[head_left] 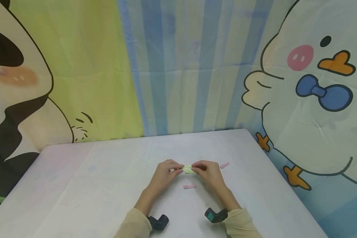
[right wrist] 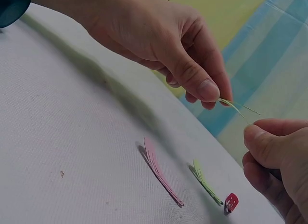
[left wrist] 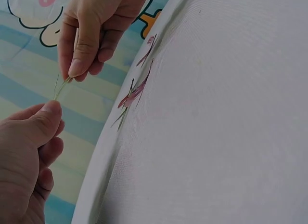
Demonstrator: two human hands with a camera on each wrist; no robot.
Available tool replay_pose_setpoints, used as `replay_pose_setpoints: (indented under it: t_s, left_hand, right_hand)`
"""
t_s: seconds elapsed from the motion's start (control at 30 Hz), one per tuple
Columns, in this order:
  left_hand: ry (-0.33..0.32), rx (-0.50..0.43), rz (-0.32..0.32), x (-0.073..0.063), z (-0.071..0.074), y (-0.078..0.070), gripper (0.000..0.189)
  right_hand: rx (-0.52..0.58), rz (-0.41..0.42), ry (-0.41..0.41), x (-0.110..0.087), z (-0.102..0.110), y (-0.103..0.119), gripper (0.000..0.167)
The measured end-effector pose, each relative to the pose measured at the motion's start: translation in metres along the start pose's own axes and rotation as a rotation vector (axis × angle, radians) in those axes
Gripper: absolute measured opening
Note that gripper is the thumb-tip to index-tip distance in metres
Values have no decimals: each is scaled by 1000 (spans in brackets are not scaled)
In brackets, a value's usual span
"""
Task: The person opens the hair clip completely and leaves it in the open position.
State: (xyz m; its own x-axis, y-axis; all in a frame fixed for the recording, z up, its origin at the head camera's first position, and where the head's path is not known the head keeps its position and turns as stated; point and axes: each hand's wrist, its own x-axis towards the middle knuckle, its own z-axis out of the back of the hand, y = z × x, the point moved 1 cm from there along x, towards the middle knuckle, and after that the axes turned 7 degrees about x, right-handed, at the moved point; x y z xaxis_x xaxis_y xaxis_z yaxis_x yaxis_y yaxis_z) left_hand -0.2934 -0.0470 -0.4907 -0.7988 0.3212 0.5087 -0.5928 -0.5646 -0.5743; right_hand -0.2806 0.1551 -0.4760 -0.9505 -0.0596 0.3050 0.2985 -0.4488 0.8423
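Tabletop (head_left: 92, 185): white, beneath held green strand (right wrist: 233, 105)
Near pink bundle (head_left: 189, 187): on tabletop, person's side of strand
Left hand (head_left: 166, 172): pinching strand's left end
Right hand (head_left: 208, 172): pinching strand's right end
Strand: between both hands, above tabletop
Green bundle (right wrist: 207, 183): on tabletop, below strand
Far pink piece (head_left: 224, 165): right of strand
Backdrop (head_left: 184, 66): striped, behind strand

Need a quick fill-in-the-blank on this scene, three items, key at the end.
1. The left hand and right hand pinch opposite ____ of a thin light-green piece.
2. On the table, the piece nearest the person's sleeves is ____.
3. The bow tie on the backdrop is ____.

Missing words: ends; pink; blue.
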Motion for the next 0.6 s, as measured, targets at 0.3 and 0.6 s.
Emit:
replay_pose_setpoints:
  t_s: [0.3,0.6]
  left_hand:
    - [3,73,-27,9,-1,0,16]
    - [17,111,-27,22,-6,7,17]
  right_hand:
    - [-74,24,25,7,3,-2,10]
    - [-131,84,61,25,5,-7,7]
